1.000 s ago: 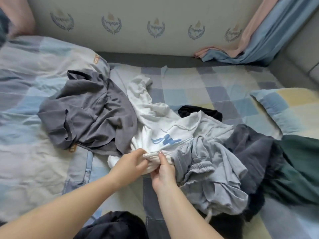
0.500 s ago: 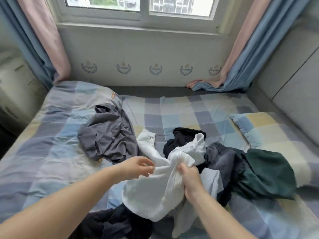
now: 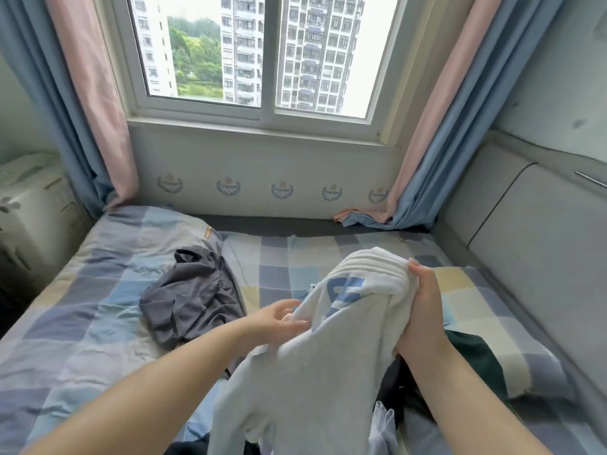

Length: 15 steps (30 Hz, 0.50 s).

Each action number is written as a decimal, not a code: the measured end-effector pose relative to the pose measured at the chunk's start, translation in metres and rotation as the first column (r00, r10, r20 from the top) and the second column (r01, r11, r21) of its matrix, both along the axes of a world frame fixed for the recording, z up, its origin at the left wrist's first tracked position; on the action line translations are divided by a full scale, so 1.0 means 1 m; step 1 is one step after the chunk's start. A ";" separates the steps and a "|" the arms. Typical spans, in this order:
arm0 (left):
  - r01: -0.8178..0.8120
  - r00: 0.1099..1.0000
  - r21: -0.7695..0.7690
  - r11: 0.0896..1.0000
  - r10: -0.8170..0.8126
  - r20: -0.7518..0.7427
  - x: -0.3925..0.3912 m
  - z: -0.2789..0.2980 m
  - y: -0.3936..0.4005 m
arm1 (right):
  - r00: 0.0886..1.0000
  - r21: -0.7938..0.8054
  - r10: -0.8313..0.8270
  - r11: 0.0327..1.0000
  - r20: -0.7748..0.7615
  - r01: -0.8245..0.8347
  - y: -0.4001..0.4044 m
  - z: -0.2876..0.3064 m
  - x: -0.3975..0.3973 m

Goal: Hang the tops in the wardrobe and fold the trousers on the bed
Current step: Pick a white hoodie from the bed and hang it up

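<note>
One white garment (image 3: 315,372) of soft knit fabric is held above the near half of the bed (image 3: 82,323). Its raised end is a ribbed band with parallel ridges, and blue printed lettering sits just below that band. The remaining cloth hangs in a loose, tapering drape toward the near edge of the bed.

The right hand (image 3: 422,310) grips the ribbed band, fingers curled around the bunched fabric. The left hand (image 3: 279,320) lies against the left side of the garment with its fingers loosely spread; whether it pinches the cloth cannot be determined.

One grey garment (image 3: 193,297) of thin, smooth fabric lies crumpled near the centre of the bed, left of the white one and apart from it. One dark green garment (image 3: 476,356) lies by the right edge, partly hidden behind the right forearm. Dark cloth shows at the near edge below the white garment; its type cannot be determined.

The bed carries a checked cover in blue, grey, cream and yellow squares, lightly wrinkled. One pillow (image 3: 466,290) in the same check lies along the right edge.
</note>
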<state>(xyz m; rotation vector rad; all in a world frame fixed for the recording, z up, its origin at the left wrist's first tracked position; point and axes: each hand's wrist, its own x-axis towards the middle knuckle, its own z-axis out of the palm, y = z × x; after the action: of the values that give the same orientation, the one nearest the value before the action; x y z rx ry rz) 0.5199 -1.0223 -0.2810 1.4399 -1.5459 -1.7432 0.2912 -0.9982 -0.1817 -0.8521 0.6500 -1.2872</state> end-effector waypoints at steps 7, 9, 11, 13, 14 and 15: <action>-0.131 0.977 -0.300 0.945 0.174 0.121 -0.011 0.018 0.010 | 0.995 -0.065 0.043 0.997 -0.087 -0.049 0.009 0.035 -0.006; -0.219 0.967 -0.323 0.921 0.248 0.050 -0.009 0.031 0.010 | 0.991 -0.053 0.039 0.998 -0.130 -0.046 0.014 0.038 -0.011; -0.311 0.943 -0.371 0.875 0.333 -0.006 -0.010 0.050 0.010 | 0.984 -0.010 0.054 0.998 -0.172 -0.057 0.021 0.038 -0.018; -0.363 0.923 -0.440 0.821 0.382 -0.048 -0.013 0.072 0.008 | 0.976 0.027 0.075 0.997 -0.205 -0.070 0.028 0.037 -0.024; -0.369 0.920 -0.474 0.799 0.386 -0.066 -0.015 0.084 0.006 | 0.968 0.035 0.080 0.997 -0.239 -0.074 0.031 0.036 -0.028; -0.367 0.921 -0.503 0.782 0.382 -0.078 -0.019 0.095 0.007 | 0.957 0.040 0.066 0.998 -0.283 -0.057 0.039 0.034 -0.035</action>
<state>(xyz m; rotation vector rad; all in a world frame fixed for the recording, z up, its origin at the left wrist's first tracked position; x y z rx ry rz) 0.5004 -1.0150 -0.1859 1.3706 -1.4572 -0.9836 0.2565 -0.9595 -0.1475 -1.0344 0.8622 -1.1042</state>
